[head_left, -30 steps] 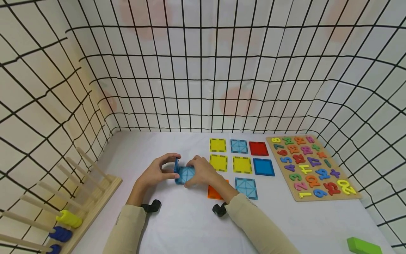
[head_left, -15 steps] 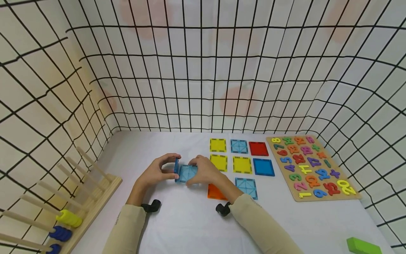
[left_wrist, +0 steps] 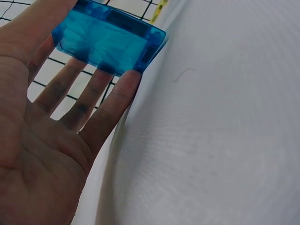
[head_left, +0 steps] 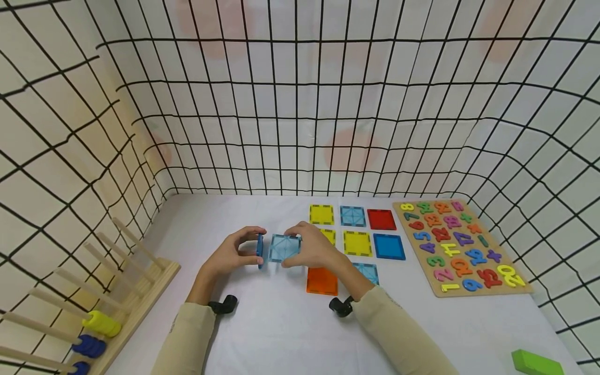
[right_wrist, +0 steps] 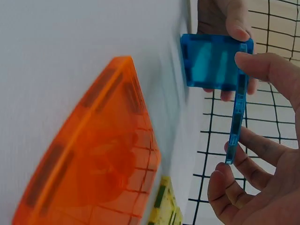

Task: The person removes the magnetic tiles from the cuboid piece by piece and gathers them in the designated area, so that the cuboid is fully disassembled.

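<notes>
My left hand holds a blue magnetic tile on edge, thumb on its near side and fingers on its far side. In the left wrist view the same blue tile is see-through. Just right of it, my right hand pinches a light-blue magnetic tile by opposite edges, lying roughly flat above the cloth. A gap shows between the two tiles from the head view. The right wrist view shows the light-blue tile edge-on between thumb and fingers.
Flat beside my right hand lie an orange tile, several yellow tiles, a red tile and more blue tiles. A number puzzle board is at right, a wooden peg rack at left, a green block at front right.
My right hand has moved to the right and slightly away from me, drawing the light-blue tile apart from the upright blue one. The left hand has stayed in place.
</notes>
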`<state>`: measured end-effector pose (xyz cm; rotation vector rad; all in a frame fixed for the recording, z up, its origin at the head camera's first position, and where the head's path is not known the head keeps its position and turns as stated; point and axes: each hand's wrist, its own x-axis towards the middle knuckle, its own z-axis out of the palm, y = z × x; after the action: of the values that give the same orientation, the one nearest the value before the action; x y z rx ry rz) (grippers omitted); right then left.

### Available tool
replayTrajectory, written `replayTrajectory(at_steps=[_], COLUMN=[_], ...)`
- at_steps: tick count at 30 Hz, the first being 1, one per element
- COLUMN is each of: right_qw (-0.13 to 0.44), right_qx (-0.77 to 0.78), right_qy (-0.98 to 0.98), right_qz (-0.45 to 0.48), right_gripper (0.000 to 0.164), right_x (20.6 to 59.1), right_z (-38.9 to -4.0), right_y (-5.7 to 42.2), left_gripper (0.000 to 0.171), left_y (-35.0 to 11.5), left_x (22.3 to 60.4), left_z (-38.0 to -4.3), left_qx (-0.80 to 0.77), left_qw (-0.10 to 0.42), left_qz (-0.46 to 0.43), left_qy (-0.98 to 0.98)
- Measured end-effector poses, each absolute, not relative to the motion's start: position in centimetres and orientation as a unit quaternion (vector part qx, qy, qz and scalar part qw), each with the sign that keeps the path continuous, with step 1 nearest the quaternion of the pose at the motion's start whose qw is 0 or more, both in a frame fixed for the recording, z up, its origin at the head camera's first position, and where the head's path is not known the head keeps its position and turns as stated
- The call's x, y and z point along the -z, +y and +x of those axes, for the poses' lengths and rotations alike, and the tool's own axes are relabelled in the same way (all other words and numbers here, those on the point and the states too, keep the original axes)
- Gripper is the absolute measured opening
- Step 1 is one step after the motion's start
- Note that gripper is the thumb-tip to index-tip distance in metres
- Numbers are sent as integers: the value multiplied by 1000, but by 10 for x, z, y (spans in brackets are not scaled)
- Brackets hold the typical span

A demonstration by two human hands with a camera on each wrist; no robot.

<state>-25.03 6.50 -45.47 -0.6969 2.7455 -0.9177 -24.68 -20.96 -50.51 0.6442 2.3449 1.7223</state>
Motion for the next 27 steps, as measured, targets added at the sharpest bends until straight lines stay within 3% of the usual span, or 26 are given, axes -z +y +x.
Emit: replayTrajectory(at_steps=[12,27], right_qw=[63,25], right_qx=[310,297], right_qy=[926,931], right_qz=[-206,-211], right_gripper=[71,71], right_x=[431,428], right_z=[-239,-219], right_y=[106,196], left_gripper=[78,91], left_y=[-209,-210], left_x=[506,507], left_z=[-246,-248], left_qx=[-573,-577], left_qw=[89,125], left_qz=[208,237], left_qy=[788,772])
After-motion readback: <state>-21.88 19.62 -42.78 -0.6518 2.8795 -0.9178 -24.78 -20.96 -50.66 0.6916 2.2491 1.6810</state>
